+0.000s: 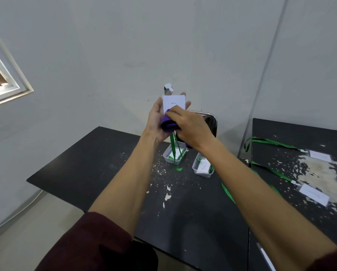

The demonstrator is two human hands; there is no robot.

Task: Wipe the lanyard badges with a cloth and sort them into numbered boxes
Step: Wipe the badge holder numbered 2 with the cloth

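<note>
My left hand (157, 120) holds a white badge (173, 103) upright in the air, fingers curled behind its edges. A handwritten number on the badge is partly covered. My right hand (189, 126) grips a purple cloth (168, 124) and presses it against the lower part of the badge. The badge's green lanyard (173, 147) hangs down towards a small clear box (166, 155) on the black table (109, 165). A second clear box (197, 170), to the right, holds a badge marked 2 (203, 165).
Two more white badges (320, 155) (313, 194) with green lanyards lie on the second black table (292, 133) at the right. A shiny metal tray (211, 122) stands behind my hands. A gap runs between the tables. Grey wall behind.
</note>
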